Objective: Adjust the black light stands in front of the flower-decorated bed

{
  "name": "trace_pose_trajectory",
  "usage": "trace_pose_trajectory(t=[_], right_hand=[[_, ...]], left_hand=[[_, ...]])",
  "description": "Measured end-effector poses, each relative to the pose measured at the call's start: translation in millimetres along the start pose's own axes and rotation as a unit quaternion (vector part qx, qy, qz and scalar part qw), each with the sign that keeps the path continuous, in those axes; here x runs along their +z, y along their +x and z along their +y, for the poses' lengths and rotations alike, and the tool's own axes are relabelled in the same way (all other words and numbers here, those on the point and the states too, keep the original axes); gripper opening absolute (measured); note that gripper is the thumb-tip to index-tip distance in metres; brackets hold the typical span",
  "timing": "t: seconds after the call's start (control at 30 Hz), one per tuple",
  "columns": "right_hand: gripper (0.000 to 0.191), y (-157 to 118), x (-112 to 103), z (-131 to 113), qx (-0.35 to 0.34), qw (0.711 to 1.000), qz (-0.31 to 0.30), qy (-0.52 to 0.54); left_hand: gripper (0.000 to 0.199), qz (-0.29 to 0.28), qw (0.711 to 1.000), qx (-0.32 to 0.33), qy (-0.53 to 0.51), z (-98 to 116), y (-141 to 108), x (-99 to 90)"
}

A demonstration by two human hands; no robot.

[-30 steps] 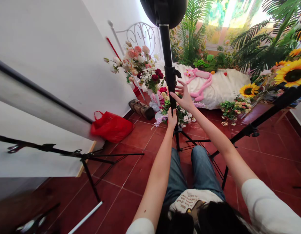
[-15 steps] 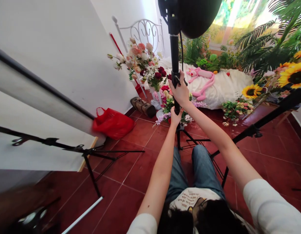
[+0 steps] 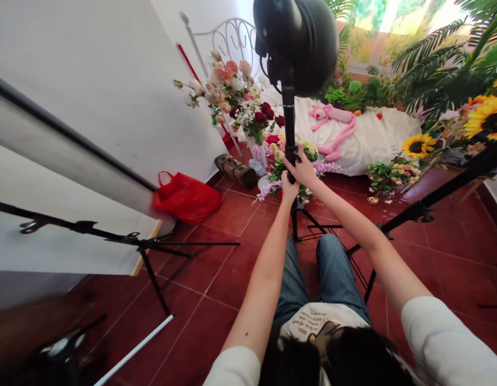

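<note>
A black light stand (image 3: 289,115) rises upright in front of me, with a black studio light (image 3: 300,45) on its top. My left hand (image 3: 289,188) is closed around the pole, low down. Just above it, my right hand (image 3: 302,169) grips the pole at a dark clamp collar (image 3: 293,153), fingers partly hidden behind it. The two hands nearly touch. Behind them stand artificial flowers (image 3: 272,150) in pink, red and lilac. The stand's legs spread on the red tiled floor (image 3: 232,268) by my knees.
A second black stand (image 3: 425,206) slants in at right; another tripod (image 3: 147,246) is at left near a white panel (image 3: 63,214). A red bag (image 3: 187,198) lies by the wall. Beyond is a bed with white cloth (image 3: 369,139) and a pink plush toy (image 3: 339,120). Sunflowers (image 3: 419,145) stand at right.
The studio light and upper pole have come down, so more of the light is in view. My right hand has moved down with the collar, closer to my left hand.
</note>
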State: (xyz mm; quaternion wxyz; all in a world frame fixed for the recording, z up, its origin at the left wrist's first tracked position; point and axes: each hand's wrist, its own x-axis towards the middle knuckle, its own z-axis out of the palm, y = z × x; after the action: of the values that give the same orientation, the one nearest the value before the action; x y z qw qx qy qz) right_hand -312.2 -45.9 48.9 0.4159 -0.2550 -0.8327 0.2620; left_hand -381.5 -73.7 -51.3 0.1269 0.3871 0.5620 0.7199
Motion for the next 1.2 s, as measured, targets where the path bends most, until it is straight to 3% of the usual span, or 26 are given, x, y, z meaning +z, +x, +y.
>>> trace_pose_trajectory(t=[0.2,0.37,0.53,0.7,0.87,1.03,1.2], right_hand=[[0.061,-7,-21,35,-0.109,0.989,-0.097,-0.021],[0.061,-25,-36,58,-0.108,0.984,-0.142,-0.024],[0.048,-29,-32,66,-0.103,0.981,-0.165,-0.004],[0.042,-21,-19,74,-0.043,0.987,-0.152,0.036],[0.029,-7,-5,79,0.084,0.983,-0.103,0.126],[0.025,-3,7,84,0.219,0.935,-0.046,0.276],[0.041,-10,8,83,0.26,0.888,-0.021,0.379]], left_hand=[[0.033,-0.003,1.0,-0.021,0.0,7,-2,0.0],[0.031,0.003,0.999,-0.035,0.005,8,-3,0.6],[0.032,0.013,0.999,-0.037,0.016,7,-3,-0.2],[0.035,0.017,0.999,-0.038,0.017,8,-3,0.6],[0.035,0.01,0.999,-0.029,0.013,7,-3,0.3],[0.034,0.008,0.999,-0.019,0.027,3,-4,-0.6],[0.035,-0.002,1.0,-0.012,0.012,0,-4,-0.1]])
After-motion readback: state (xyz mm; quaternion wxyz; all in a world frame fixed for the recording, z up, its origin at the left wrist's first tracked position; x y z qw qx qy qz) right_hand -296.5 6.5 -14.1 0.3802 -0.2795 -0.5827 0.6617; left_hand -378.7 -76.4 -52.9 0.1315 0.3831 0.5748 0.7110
